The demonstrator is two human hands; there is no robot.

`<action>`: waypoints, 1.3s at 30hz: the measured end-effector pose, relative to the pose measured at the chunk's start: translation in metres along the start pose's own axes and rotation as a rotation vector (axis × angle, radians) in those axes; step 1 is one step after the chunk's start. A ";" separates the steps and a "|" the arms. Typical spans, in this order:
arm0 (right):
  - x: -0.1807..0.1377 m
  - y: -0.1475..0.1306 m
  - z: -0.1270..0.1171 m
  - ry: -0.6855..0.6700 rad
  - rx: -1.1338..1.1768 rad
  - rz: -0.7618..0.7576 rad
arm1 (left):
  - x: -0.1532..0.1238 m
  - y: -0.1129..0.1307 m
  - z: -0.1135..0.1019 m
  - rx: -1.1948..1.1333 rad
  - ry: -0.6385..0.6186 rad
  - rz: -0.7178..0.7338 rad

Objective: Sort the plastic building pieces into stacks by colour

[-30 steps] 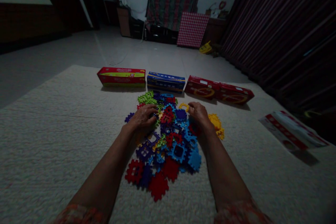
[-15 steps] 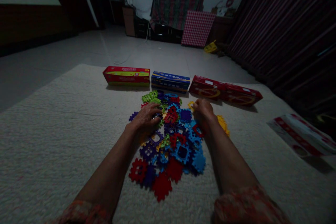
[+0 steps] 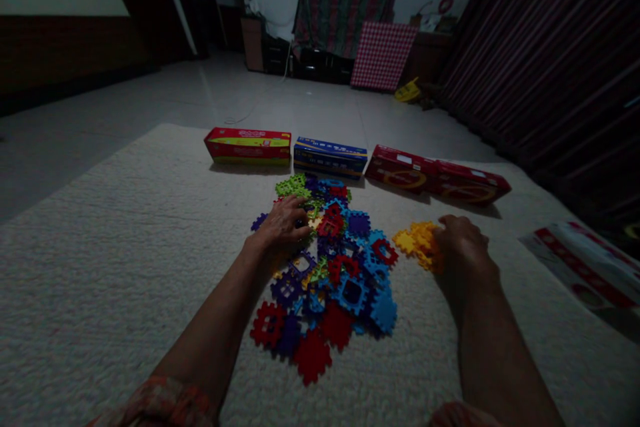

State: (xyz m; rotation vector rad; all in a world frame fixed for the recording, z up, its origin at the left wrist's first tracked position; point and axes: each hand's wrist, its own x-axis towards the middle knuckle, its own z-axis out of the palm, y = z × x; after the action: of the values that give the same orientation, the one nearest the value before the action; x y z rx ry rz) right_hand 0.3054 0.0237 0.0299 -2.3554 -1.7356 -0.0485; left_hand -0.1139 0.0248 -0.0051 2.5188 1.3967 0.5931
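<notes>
A heap of plastic interlocking tiles (image 3: 343,267) with toothed edges, in red, blue, purple and green, lies on the pale mat. My left hand (image 3: 286,221) rests on the heap's upper left part, fingers apart, with nothing visibly gripped. To the right of the heap sits a small separate pile of yellow interlocking tiles (image 3: 417,241). My right hand (image 3: 465,243) is at the right side of that pile, fingers curled down against a yellow tile. Its fingertips are partly hidden behind the hand.
Along the mat's (image 3: 125,233) far side stand a red-and-yellow box (image 3: 249,147), a blue box (image 3: 330,157) and two dark red boxes (image 3: 403,168). A white-and-red box (image 3: 583,263) lies at the right. Beyond is tiled floor (image 3: 220,90), with a curtain on the right.
My right hand has moved right and toward me, from above the heap to the yellow pile. The lone yellow tile it was at has left its spot. My left hand stays put.
</notes>
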 end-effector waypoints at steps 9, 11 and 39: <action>-0.058 -0.140 0.008 -0.147 0.256 -0.881 | -0.001 0.000 0.003 0.045 -0.013 0.005; -0.067 -0.160 0.015 -0.167 0.271 -0.993 | -0.002 0.001 0.003 0.061 -0.026 -0.013; -0.071 -0.230 0.022 -0.182 -0.084 -0.695 | 0.000 0.000 -0.004 0.066 -0.135 -0.050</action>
State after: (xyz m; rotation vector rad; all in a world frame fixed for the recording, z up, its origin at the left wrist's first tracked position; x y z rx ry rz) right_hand 0.0635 0.0260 0.0325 -1.7300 -2.5992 -0.0150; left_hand -0.1155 0.0248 -0.0018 2.5129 1.4476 0.3658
